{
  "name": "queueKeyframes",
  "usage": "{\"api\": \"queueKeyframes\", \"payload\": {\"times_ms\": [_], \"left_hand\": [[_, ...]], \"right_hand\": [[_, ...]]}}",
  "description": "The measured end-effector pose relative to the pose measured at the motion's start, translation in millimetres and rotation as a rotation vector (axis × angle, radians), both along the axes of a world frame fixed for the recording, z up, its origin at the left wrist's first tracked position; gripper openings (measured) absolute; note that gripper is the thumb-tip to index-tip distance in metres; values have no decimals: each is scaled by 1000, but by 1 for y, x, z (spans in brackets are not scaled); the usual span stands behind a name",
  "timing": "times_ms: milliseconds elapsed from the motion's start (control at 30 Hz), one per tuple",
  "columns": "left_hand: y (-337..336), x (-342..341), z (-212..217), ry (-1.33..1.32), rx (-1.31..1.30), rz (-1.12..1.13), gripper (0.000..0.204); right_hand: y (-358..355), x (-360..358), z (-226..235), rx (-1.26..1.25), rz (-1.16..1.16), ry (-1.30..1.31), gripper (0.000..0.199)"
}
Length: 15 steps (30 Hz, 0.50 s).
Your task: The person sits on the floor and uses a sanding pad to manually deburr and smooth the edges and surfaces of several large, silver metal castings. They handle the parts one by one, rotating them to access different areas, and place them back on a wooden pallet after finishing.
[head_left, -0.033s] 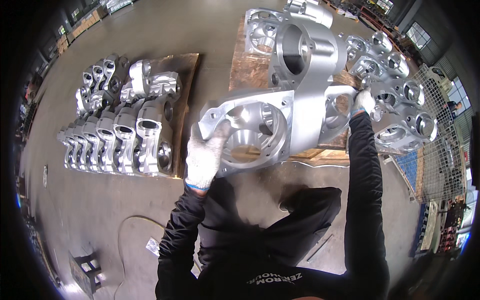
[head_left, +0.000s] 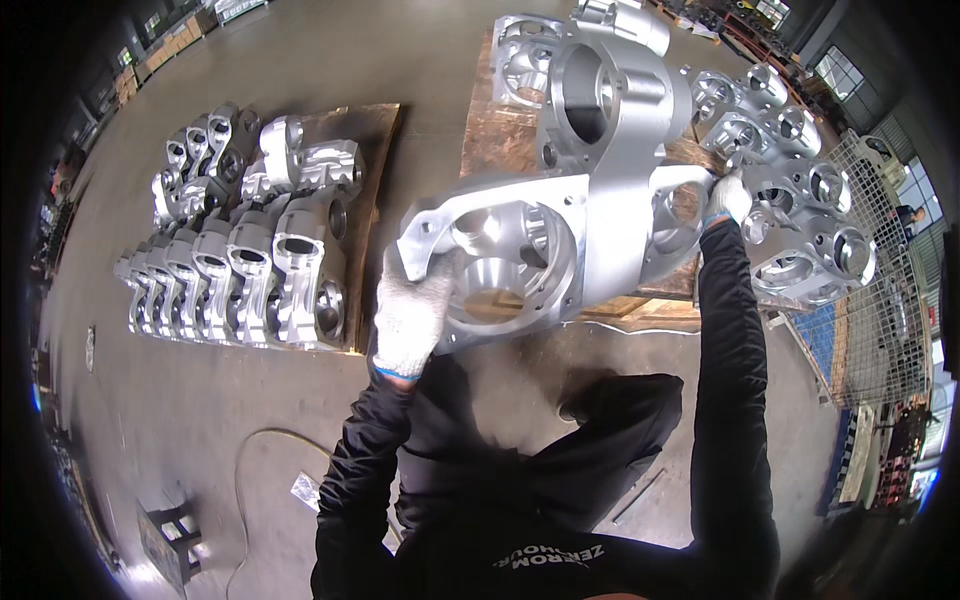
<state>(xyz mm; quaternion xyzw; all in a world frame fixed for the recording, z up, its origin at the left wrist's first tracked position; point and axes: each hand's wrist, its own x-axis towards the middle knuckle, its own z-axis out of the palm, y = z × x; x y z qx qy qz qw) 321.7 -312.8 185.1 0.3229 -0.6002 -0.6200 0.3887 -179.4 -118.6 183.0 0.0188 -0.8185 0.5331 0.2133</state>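
Concrete floor (head_left: 430, 60), wood pallet (head_left: 490, 145); machined metal housing (head_left: 615, 240) overlaps its near edge. My L hand (head_left: 412, 318) pinches flange corner, thumb inside; R hand (head_left: 729, 200) at rt end, can't tell fingers. Prob. heavy, stiff, slick; grip both ends.

Most fingers of the white-gloved left hand (head_left: 411, 318) are hidden behind the large silver openwork metal casting (head_left: 622, 245); the white-gloved right hand (head_left: 729, 199) has indistinct fingertips; the top edge cuts a silver cylindrical metal part (head_left: 630, 28); a distant dark-clothed person (head_left: 908, 216) is too small to tell.
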Motion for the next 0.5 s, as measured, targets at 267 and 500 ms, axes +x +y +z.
{"api": "queueKeyframes", "payload": {"times_ms": [267,500], "left_hand": [[-10,-25,16,-144,-70,91,33],[-36,-18,0,-231,51,95,27]], "right_hand": [[-55,-16,10,268,-96,8,60],[-132,-29,12,388,19,-13,68]]}}
